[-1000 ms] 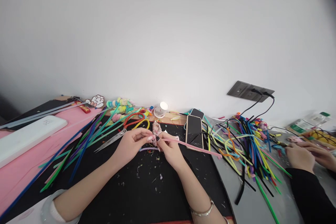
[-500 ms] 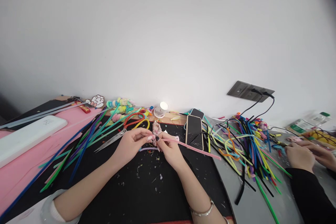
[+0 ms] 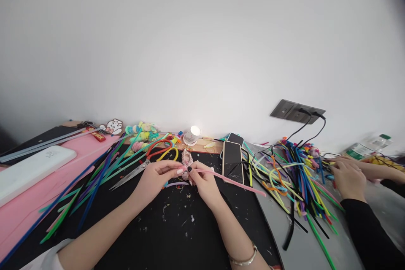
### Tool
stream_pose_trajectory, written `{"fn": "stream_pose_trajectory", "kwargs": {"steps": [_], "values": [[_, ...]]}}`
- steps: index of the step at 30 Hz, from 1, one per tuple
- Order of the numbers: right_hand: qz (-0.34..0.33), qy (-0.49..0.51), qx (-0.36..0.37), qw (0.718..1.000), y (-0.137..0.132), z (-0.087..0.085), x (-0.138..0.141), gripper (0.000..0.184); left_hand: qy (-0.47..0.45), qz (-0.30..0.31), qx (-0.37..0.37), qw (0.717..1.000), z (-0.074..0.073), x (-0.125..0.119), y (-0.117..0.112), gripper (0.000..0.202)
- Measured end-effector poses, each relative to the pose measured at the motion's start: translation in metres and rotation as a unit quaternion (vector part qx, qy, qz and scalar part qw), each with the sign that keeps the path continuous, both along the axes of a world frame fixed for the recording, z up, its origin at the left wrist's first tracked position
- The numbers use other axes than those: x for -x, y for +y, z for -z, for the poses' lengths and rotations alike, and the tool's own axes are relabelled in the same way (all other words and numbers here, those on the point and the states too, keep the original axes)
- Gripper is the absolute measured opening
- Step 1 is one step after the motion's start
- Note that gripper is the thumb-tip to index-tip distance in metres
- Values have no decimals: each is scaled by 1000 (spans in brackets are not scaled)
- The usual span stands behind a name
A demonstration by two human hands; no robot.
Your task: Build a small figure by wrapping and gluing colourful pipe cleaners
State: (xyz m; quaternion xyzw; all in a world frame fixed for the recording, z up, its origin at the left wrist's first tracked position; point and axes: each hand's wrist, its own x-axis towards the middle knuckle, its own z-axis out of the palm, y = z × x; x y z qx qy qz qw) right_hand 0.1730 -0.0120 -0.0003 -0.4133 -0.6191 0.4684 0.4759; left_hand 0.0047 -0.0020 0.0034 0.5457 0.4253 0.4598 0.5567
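Over the black mat (image 3: 164, 236) both my hands meet fingertip to fingertip. My left hand (image 3: 161, 179) pinches the coiled end of a pink pipe cleaner (image 3: 236, 181). My right hand (image 3: 202, 181) grips the same pipe cleaner, whose long tail sticks out to the right past the knuckles. Just behind my fingertips is a small pale pink patterned object (image 3: 187, 157), partly covered by them; its kind is unclear. A pale purple pipe cleaner piece (image 3: 177, 184) lies under my hands. Scissors (image 3: 136, 172) with red and yellow handles rest left of them.
Two phones lie to the right, the nearer one (image 3: 233, 162) face up. A white paper cup (image 3: 192, 136) stands by the wall. Pipe cleaners (image 3: 305, 185) heap at right, others (image 3: 104, 177) at left. A co-worker's hands (image 3: 349, 179) work at far right, near a bottle (image 3: 363, 147).
My fingers have shifted slightly on the pink pipe cleaner, and its coiled end shows more at my left fingertips. The co-worker's hands have moved left and farther back. The view has shifted a little.
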Motion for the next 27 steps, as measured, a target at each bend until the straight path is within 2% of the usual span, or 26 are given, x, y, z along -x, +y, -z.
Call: {"fn": "stream_pose_trajectory", "kwargs": {"steps": [5,13,27], "values": [[17,5,-6,1000,1,1,0,33,6,7,-2,1000,3,1,1,22],[22,13,13,1000,0,-1,1,31,62,13,-53,997,1,-1,-2,19],[63,24,12,998,4,8,-2,25,110,0,-67,992,5,2,1,26]]}}
